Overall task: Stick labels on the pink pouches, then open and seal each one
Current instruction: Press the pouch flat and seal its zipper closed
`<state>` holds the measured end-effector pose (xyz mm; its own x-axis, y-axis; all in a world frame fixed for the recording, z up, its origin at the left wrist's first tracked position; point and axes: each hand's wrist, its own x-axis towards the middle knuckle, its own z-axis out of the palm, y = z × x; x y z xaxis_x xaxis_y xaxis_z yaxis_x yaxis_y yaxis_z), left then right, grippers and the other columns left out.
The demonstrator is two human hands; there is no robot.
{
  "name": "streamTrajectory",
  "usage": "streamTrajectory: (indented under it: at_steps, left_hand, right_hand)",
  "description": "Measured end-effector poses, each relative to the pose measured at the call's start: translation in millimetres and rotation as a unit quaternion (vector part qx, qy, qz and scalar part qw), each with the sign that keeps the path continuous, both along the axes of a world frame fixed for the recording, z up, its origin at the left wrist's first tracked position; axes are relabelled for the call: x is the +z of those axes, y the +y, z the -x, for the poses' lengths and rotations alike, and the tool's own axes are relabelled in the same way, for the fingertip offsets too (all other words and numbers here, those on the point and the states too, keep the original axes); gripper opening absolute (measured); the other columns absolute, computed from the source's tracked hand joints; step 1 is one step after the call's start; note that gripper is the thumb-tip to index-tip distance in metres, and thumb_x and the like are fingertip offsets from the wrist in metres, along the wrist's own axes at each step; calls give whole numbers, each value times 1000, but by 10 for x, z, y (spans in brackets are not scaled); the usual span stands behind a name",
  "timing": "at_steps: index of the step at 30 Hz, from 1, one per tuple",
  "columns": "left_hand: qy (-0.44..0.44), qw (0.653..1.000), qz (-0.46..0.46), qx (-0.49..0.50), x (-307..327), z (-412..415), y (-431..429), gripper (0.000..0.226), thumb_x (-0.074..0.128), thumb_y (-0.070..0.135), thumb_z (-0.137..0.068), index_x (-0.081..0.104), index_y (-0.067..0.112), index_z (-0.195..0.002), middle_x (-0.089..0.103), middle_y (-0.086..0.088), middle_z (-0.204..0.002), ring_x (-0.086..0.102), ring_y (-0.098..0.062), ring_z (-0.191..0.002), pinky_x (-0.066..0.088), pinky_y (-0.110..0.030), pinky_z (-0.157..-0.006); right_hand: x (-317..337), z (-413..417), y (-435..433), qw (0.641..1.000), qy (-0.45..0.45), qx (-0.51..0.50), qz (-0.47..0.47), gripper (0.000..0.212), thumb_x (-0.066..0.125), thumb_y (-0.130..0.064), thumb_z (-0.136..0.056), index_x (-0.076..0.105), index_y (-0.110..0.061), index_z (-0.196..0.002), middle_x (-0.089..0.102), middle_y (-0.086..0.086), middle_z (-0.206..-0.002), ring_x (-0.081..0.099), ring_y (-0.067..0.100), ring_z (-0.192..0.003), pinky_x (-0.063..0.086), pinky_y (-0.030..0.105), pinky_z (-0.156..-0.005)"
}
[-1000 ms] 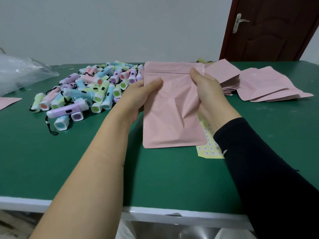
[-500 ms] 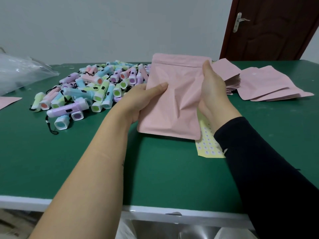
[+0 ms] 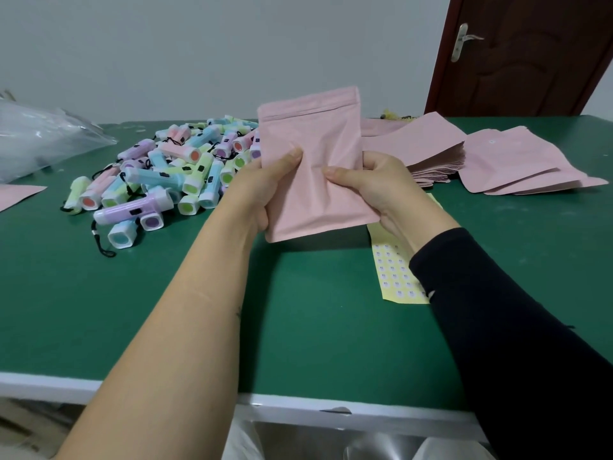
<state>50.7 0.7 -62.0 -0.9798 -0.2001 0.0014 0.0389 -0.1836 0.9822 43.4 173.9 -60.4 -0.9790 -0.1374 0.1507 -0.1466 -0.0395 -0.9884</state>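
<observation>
At the far left, a clear plastic bag (image 3: 43,141) is seen on the green tabletop (image 3: 166,293). Just below it, a corner of a pink pouch (image 3: 16,197) is cut off by the side of the picture. Next, a big pile of little torches (image 3: 172,171) in pink, blue, green and purple is heaped up, with black cords sticking out. The pile comes close to the left grip (image 3: 262,190).

In the middle, one pink pouch (image 3: 315,161) is held upright above the tabletop, with its zip strip at the top. Its left side is gripped by the left grip, thumb on the front. Its right side is gripped by the right grip (image 3: 381,190), thumb pressed on the front too. The front is wrinkled between the thumbs.

Under the right wrist, a yellow label sheet (image 3: 394,273) is laid flat, partly hidden by the black sleeve (image 3: 514,327). Behind the right grip, a stack of pouches (image 3: 431,147) is piled up. Further right, loose pouches (image 3: 517,161) are spread flat. A dark brown door (image 3: 530,54) is seen at the back.

The white front edge (image 3: 49,383) of the tabletop is nearest the person. Bare green is seen between the arms and out to both sides near that edge.
</observation>
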Motion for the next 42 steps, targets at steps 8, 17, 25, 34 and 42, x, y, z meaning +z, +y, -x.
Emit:
streamTrajectory:
  at_steps: [8, 17, 25, 34, 42]
  left_hand:
    - [52, 992, -78, 79, -2, 35, -51, 19, 72, 14, -89, 70, 11, -107, 77, -3, -96, 74, -18, -85, 61, -32, -72]
    - [7, 998, -51, 27, -1, 30, -45, 31, 75, 20, -86, 69, 14, -115, 77, 0, -99, 74, -18, -88, 60, -33, -72]
    - [21, 994, -66, 79, 0, 34, -79, 23, 73, 13, -87, 68, 14, -110, 76, -4, -102, 73, -23, -92, 59, -43, -86]
    - [5, 997, -52, 48, 9, 18, -87, 28, 78, 21, -83, 70, 15, -110, 76, -2, -101, 73, -22, -94, 58, -40, -88]
    - [3, 999, 12, -31, 47, -43, 55, 30, 73, 14, -85, 69, 8, -114, 75, -9, -102, 73, -23, -86, 59, -31, -72]
  right_hand:
    - [-42, -5, -39, 995, -78, 62, 6, 32, 81, -17, -76, 68, -12, -105, 75, 2, -100, 72, 19, -92, 60, 31, -76]
    - [-71, 36, -34, 998, -34, 50, 13, 27, 80, -8, -76, 71, -14, -100, 76, 3, -98, 73, 21, -91, 58, 35, -84]
    - [-84, -4, -51, 991, -92, 95, 2, 27, 83, -14, -74, 68, -14, -97, 76, -5, -84, 72, 8, -74, 54, 19, -59]
    - [-52, -2, -38, 994, -79, 66, -39, 26, 81, -17, -76, 69, -16, -98, 75, -3, -93, 70, 13, -81, 57, 25, -66]
    - [37, -32, -10, 996, -60, -9, 61, 19, 78, -23, -80, 70, -12, -93, 77, 0, -86, 74, 17, -76, 60, 29, -64]
